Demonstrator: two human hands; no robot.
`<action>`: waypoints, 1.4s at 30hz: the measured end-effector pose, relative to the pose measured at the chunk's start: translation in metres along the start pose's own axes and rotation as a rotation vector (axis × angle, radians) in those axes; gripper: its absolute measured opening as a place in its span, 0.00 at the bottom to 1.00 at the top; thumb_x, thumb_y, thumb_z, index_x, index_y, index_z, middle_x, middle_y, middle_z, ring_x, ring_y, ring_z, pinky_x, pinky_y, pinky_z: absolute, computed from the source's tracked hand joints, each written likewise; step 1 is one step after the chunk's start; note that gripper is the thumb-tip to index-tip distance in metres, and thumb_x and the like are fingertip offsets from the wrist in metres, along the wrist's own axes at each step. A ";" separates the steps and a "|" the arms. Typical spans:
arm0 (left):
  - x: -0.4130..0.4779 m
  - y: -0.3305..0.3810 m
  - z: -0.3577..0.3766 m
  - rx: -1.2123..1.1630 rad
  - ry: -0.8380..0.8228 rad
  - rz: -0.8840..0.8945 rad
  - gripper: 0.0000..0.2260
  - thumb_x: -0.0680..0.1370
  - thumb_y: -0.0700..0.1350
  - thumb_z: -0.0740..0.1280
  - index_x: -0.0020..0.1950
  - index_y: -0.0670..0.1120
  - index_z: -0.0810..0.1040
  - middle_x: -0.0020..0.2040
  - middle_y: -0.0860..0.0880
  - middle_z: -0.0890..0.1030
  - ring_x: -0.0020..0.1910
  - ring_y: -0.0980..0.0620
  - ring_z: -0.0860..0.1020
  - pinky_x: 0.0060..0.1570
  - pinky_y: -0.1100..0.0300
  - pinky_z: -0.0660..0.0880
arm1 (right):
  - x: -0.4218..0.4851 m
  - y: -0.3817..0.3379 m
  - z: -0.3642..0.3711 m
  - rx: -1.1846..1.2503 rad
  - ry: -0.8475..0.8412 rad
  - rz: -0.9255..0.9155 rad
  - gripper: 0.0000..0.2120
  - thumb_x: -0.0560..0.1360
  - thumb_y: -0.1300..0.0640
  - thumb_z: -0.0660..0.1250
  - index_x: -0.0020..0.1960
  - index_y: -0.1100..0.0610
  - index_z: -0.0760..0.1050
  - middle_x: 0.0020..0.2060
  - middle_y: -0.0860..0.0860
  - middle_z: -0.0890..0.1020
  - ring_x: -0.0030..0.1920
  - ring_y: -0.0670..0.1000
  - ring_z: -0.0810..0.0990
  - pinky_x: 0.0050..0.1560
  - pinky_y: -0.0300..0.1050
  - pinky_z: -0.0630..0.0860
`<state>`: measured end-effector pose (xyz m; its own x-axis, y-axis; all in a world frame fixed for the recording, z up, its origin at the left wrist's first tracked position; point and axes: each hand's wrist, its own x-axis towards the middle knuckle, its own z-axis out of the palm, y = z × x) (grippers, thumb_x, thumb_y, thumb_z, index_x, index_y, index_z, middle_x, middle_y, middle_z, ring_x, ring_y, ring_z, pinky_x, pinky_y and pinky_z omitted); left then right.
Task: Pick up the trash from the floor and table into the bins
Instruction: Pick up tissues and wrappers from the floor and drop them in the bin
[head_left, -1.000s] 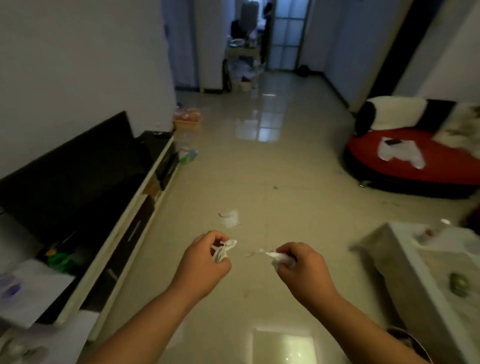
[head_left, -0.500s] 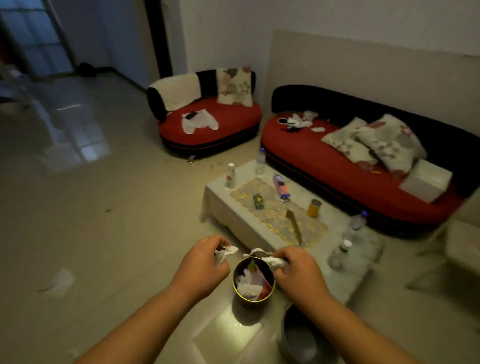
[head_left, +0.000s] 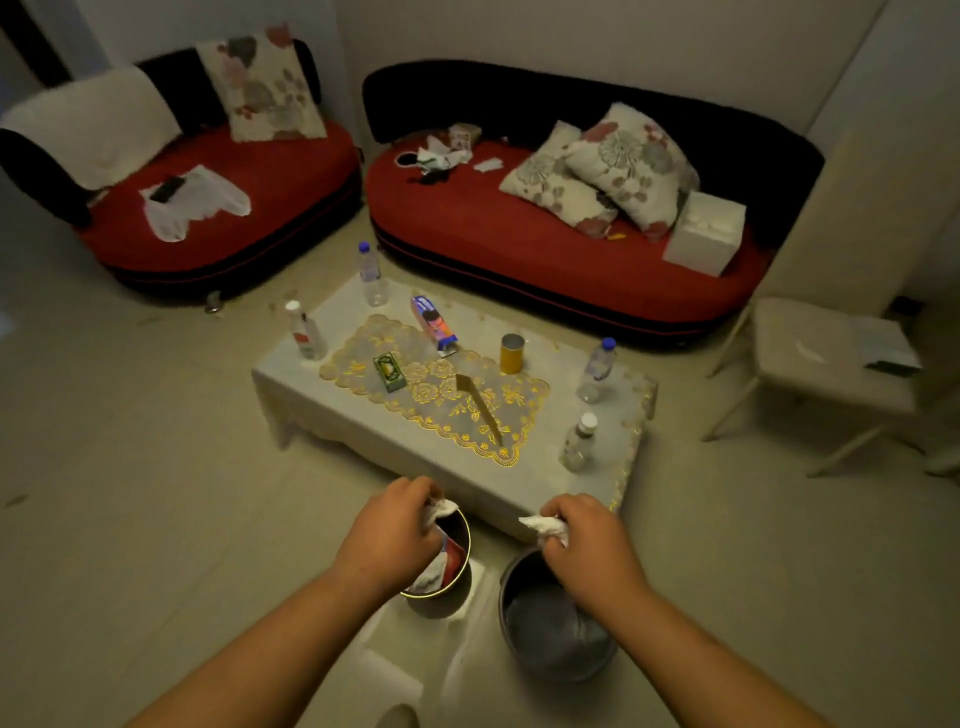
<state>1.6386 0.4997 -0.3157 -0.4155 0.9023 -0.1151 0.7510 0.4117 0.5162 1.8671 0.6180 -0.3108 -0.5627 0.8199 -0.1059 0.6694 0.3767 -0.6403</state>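
My left hand (head_left: 392, 530) grips a crumpled white tissue (head_left: 440, 510) above the small dark bin with a gold rim (head_left: 451, 587), which holds white and red trash. My right hand (head_left: 582, 535) clutches another crumpled white tissue (head_left: 543, 527) over the rim of the larger grey bin (head_left: 550, 644). Both bins stand on the floor in front of the low coffee table (head_left: 363, 415).
The table carries several plastic bottles (head_left: 597, 369), a yellow can (head_left: 511, 353), a colourful box (head_left: 434, 322), a green pack (head_left: 389, 371) and a lace mat. Two red sofas (head_left: 519, 244) stand behind it, with cushions and scraps. A folding chair (head_left: 826, 358) is at right.
My view swung from the hallway floor round to the table and bins. Both hands, still holding tissues, now hover over separate bins, the right one shifted onto the grey bin.
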 end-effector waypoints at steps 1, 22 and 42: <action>0.013 -0.006 0.008 0.003 -0.022 0.017 0.14 0.70 0.44 0.68 0.55 0.53 0.77 0.50 0.52 0.78 0.49 0.49 0.77 0.46 0.55 0.74 | 0.006 0.006 0.007 0.010 0.011 0.038 0.09 0.69 0.62 0.69 0.44 0.49 0.78 0.42 0.46 0.77 0.44 0.49 0.76 0.44 0.45 0.73; 0.162 -0.250 0.273 0.138 -0.167 -0.090 0.16 0.69 0.42 0.69 0.57 0.49 0.78 0.52 0.46 0.79 0.49 0.44 0.78 0.45 0.54 0.75 | 0.199 0.156 0.357 0.058 -0.188 0.097 0.12 0.71 0.61 0.68 0.53 0.50 0.79 0.49 0.50 0.78 0.48 0.52 0.77 0.47 0.44 0.73; 0.143 -0.287 0.265 0.402 -0.215 -0.152 0.22 0.71 0.62 0.64 0.62 0.55 0.75 0.57 0.52 0.80 0.54 0.47 0.77 0.53 0.52 0.71 | 0.210 0.154 0.363 -0.220 -0.433 -0.081 0.28 0.72 0.41 0.67 0.69 0.50 0.69 0.63 0.51 0.75 0.64 0.55 0.71 0.61 0.51 0.73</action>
<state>1.4997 0.5449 -0.7051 -0.4520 0.8167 -0.3587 0.8467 0.5193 0.1157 1.6760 0.6918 -0.7076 -0.7359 0.5471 -0.3989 0.6755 0.5523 -0.4885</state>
